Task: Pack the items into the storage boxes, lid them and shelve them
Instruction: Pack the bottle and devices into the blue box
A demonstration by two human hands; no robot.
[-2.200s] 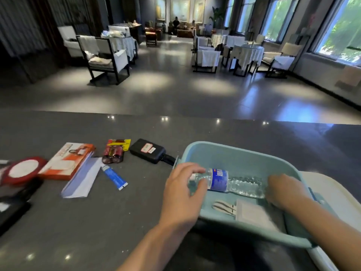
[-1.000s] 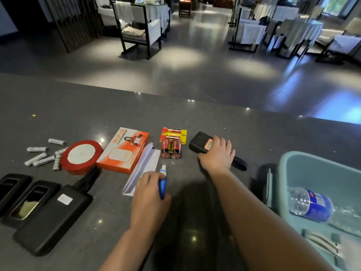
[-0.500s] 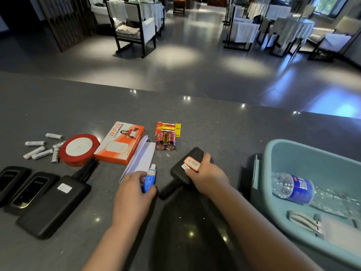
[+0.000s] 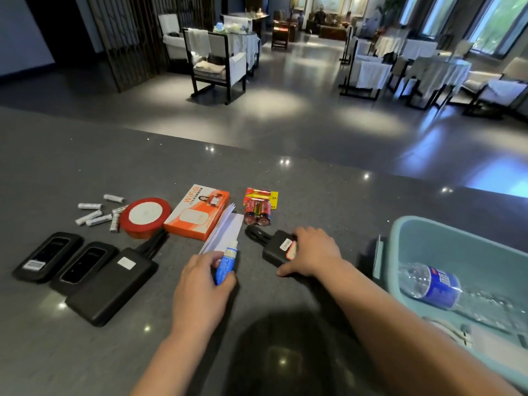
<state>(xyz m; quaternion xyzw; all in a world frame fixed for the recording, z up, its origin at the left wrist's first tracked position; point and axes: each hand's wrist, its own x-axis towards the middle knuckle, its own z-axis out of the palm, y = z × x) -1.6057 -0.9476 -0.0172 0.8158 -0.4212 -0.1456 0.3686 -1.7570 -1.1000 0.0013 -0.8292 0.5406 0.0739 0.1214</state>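
My left hand (image 4: 201, 284) grips a small blue tube (image 4: 226, 264) with a white cap at the middle of the dark counter. My right hand (image 4: 311, 252) grips a black power adapter (image 4: 278, 248) with a white and red sticker, its cable end pointing left. At the right edge stands a light blue storage box (image 4: 408, 232). A clear water bottle (image 4: 431, 284) with a blue label lies inside it, beside a white item. On the counter lie an orange WiFi box (image 4: 197, 211), a white booklet (image 4: 225, 230) and a pack of red AA batteries (image 4: 258, 207).
A red tape roll (image 4: 145, 217), several loose white batteries (image 4: 97, 214), two black devices (image 4: 65, 260) and a black power bank (image 4: 114, 284) lie at the left. Beyond the counter's far edge is a dining hall with chairs and covered tables.
Both hands left the box and went to the counter. My left hand picked up the blue tube. My right hand took hold of the black adapter and turned it, pulling it nearer.
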